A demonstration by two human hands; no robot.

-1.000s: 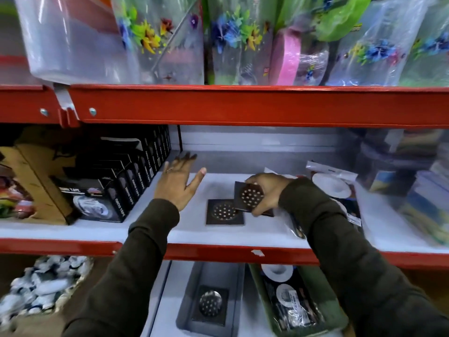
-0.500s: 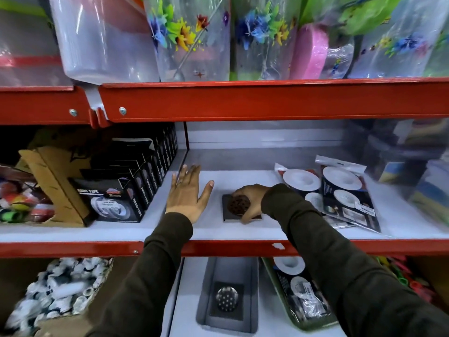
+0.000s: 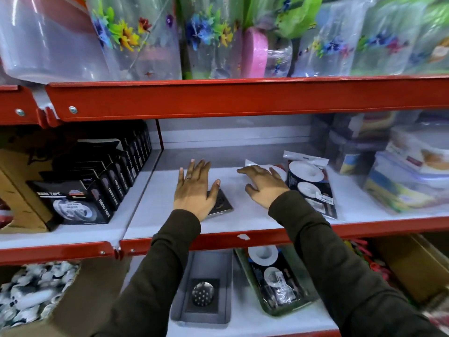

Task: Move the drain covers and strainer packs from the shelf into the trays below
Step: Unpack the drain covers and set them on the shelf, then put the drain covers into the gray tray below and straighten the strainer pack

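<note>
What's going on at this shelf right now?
A person is clearing a shop shelf. The left hand lies flat, partly over the square drain covers on the shelf; the right hand reaches, open, toward the strainer packs. Neither grips anything yet. Below, the grey tray holds one drain cover and the green tray a strainer pack.

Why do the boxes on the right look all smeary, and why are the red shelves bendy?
Head view: the plastic containers at the right edge are smeared by blur, while the left hand and nano tape boxes look sharper; the wide-angle lens bows the red shelf beam; the drain cover in the gray tray shines with glare.
</note>
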